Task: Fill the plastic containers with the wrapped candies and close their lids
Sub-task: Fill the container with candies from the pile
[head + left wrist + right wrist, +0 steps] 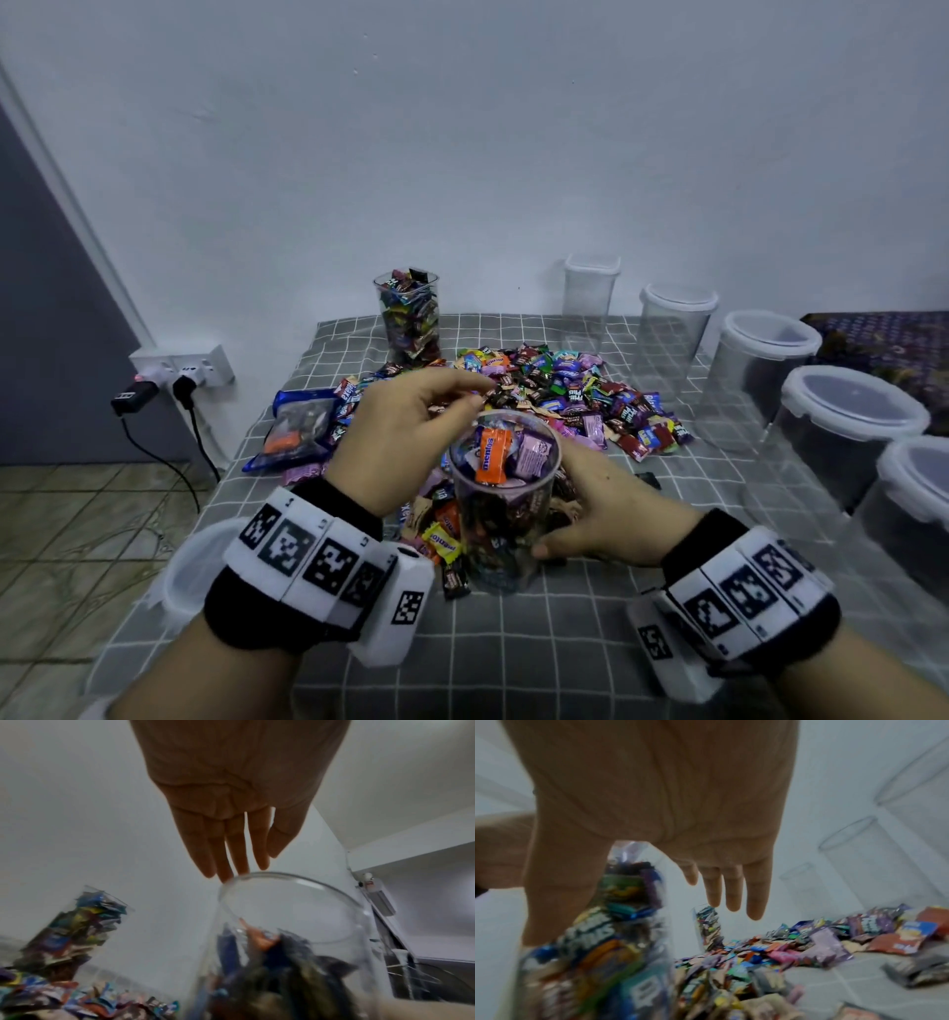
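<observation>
My right hand (590,509) grips the near container (506,493), brim-full of candies; my left hand (411,437) hovers above its rim, fingers straight and empty. One far container (408,318) is filled, neither lidded; five lidded containers (852,406) stand empty right of the pile (565,390)
</observation>
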